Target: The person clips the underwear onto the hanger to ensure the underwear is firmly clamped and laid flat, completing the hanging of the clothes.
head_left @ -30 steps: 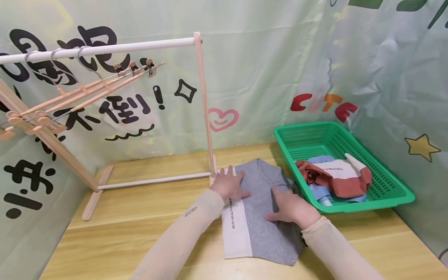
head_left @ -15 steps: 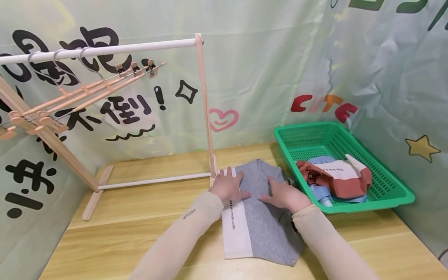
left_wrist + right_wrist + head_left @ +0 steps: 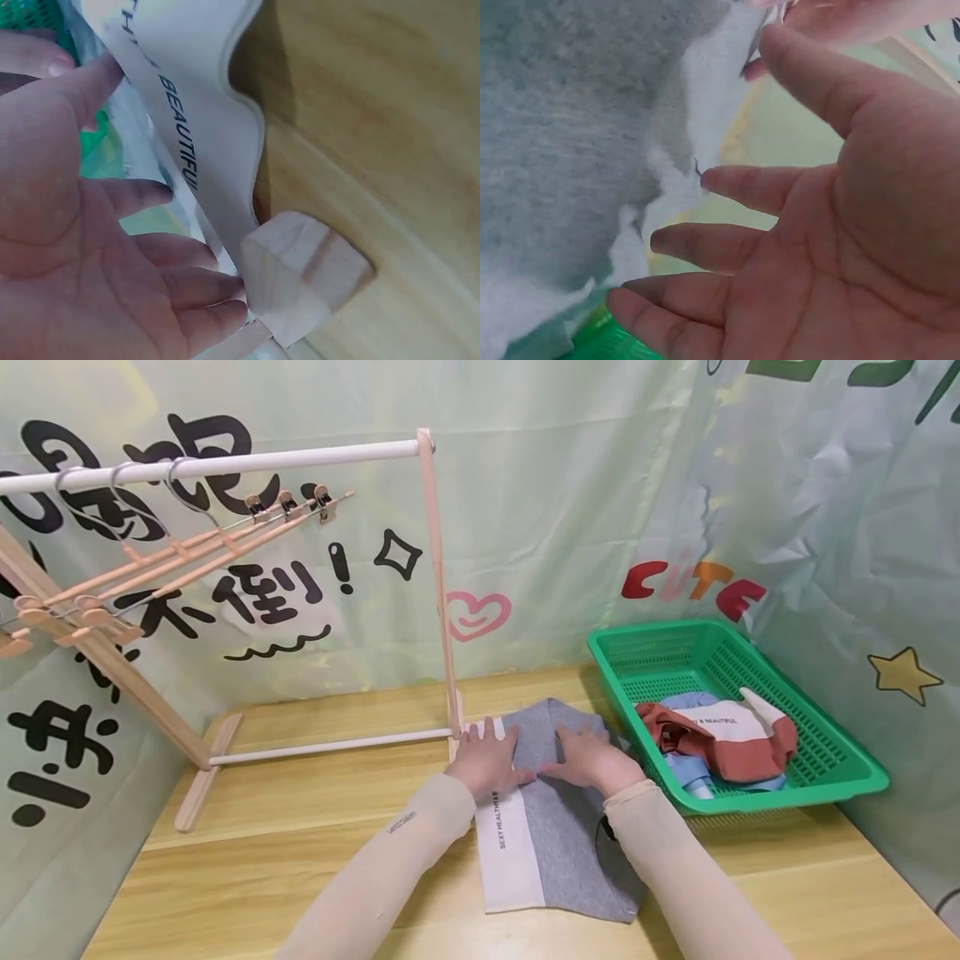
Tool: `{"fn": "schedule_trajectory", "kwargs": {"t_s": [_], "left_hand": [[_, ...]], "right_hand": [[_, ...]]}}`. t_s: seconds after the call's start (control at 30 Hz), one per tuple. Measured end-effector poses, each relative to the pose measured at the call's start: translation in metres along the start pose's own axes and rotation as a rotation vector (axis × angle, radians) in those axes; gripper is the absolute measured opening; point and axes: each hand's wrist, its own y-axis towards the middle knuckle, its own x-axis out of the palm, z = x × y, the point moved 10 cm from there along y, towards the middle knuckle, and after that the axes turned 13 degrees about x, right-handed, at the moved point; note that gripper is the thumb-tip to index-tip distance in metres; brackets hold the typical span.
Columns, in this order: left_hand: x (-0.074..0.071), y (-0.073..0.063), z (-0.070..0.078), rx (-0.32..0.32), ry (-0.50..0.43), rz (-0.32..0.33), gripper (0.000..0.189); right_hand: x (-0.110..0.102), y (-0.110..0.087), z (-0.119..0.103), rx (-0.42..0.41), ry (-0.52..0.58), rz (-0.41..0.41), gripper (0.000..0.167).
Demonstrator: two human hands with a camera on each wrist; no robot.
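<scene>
Head view: a grey-and-white cloth garment (image 3: 573, 860) is laid on the wooden surface (image 3: 300, 843) beneath the left hand (image 3: 486, 762) and right hand (image 3: 600, 762). Left wrist: fingers are spread, nothing gripped. Right wrist: likewise; soft, light handling is suggested, best by opposite edges.

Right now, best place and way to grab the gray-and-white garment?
Probably pinch the garment by its near edge, coming low from the person's side: it lies spread on the table with that edge uncovered, while the left hand and right hand cover parts of its far half.
</scene>
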Motion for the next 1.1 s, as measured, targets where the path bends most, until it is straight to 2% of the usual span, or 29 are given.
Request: {"fn": "schedule_trajectory", "kwargs": {"t_s": [0.1, 0.2, 0.27, 0.37, 0.43, 0.53, 0.6, 0.7, 0.83, 0.97, 1.1], "left_hand": [[-0.007, -0.005, 0.000, 0.050, 0.019, 0.055, 0.084], [-0.021, -0.015, -0.004, 0.082, 0.011, 0.115, 0.073], [-0.028, -0.022, -0.012, 0.101, -0.010, 0.166, 0.067], [-0.033, -0.032, -0.020, 0.136, -0.046, 0.205, 0.056], [-0.029, -0.036, -0.021, 0.183, -0.035, 0.203, 0.041], [-0.021, -0.041, -0.021, 0.230, 0.013, 0.174, 0.033], [-0.015, -0.043, -0.022, 0.230, 0.042, 0.145, 0.036], [-0.011, -0.047, -0.027, 0.204, 0.064, 0.116, 0.051], [-0.013, -0.053, -0.030, 0.201, 0.028, 0.133, 0.050], [-0.031, -0.064, -0.031, 0.223, -0.055, 0.206, 0.047], [-0.064, -0.079, -0.035, 0.215, -0.098, 0.289, 0.038]], "right_hand": [[0.004, 0.006, 0.001, 0.010, -0.001, -0.036, 0.097], [0.005, 0.009, 0.003, 0.030, -0.001, -0.030, 0.102], [0.005, 0.005, -0.001, 0.013, 0.005, -0.008, 0.102], [0.007, -0.011, -0.016, -0.052, -0.016, 0.034, 0.100], [0.013, -0.027, -0.029, -0.104, -0.027, 0.034, 0.097], [0.029, -0.047, -0.041, -0.161, -0.027, -0.007, 0.097], [0.040, -0.054, -0.045, -0.187, -0.017, -0.047, 0.100], [0.050, -0.059, -0.048, -0.223, -0.004, -0.067, 0.103], [0.052, -0.063, -0.050, -0.268, 0.009, -0.068, 0.098], [0.049, -0.071, -0.052, -0.308, 0.032, -0.086, 0.087], [0.041, -0.074, -0.055, -0.348, 0.061, -0.075, 0.076]]}}
